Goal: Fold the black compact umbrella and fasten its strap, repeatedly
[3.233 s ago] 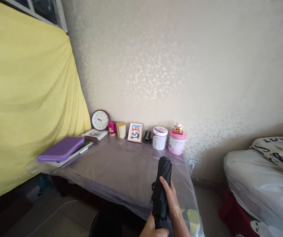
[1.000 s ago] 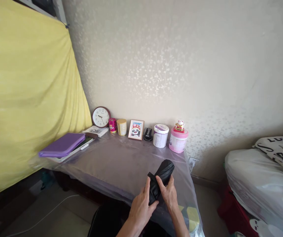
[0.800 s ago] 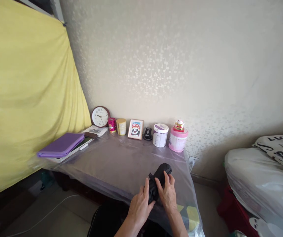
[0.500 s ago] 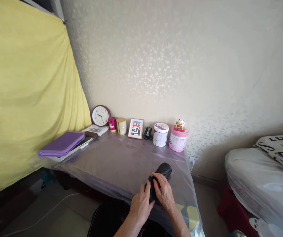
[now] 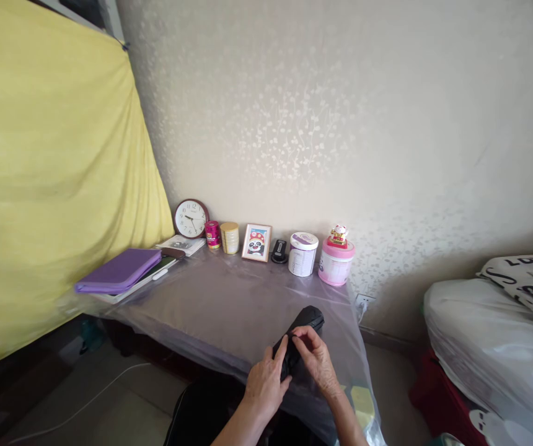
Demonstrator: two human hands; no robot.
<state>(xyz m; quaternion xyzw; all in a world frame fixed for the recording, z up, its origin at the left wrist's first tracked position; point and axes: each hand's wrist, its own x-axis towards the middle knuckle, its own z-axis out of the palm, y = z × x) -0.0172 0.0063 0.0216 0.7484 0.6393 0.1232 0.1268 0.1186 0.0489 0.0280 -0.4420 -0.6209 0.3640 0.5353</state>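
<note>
A folded black umbrella point(image 5: 309, 317) lies slantwise near the front right of the table, its far end pointing away from me. My left hand point(image 5: 266, 379) wraps around the near part of it, thumb below and index finger along the top. Over the middle of the umbrella, my right hand point(image 5: 313, 356) pinches a small dark piece, which looks like its strap, between thumb and fingertips. The umbrella's near end is mostly hidden by my hands.
Along the wall stand a clock point(image 5: 191, 218), a pink can point(image 5: 212, 235), a yellow-lidded jar point(image 5: 230, 238), a panda picture frame point(image 5: 256, 243), a black device point(image 5: 279, 251), a white tub point(image 5: 302, 255) and a pink tub point(image 5: 336, 263). A purple folder point(image 5: 118, 271) lies left.
My right hand has lifted slightly off the umbrella and shifted right, its fingers going from lying over it to pinching a small dark piece. My left hand stays in place.
</note>
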